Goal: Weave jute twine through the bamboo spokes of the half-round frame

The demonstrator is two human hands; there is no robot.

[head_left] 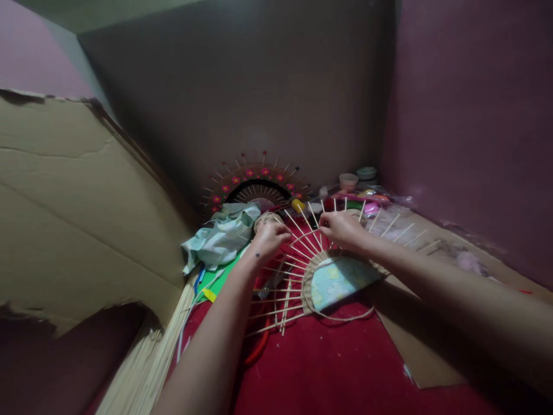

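A half-round piece with a pale blue-green patterned fabric face (339,282) lies on red cloth, edged by a woven tan band (307,285). Thin wooden sticks (276,314) fan out from that band. My left hand (271,237) is closed in a pinch at the upper left of the fan. Across the sticks, my right hand (342,228) pinches near the upper stick tips. A thin cord (302,237) curves between both hands; the fingertips partly hide it. A loose end of twine (345,318) hangs below the fabric face.
Crumpled pale green cloth (228,233) lies left of the hands. Behind stands a flower-decorated fan shape (264,173). A bundle of sticks (144,369) lies front left beside torn cardboard (78,219). Plastic bags and small cups (348,181) sit at back right, near flat cardboard (415,340).
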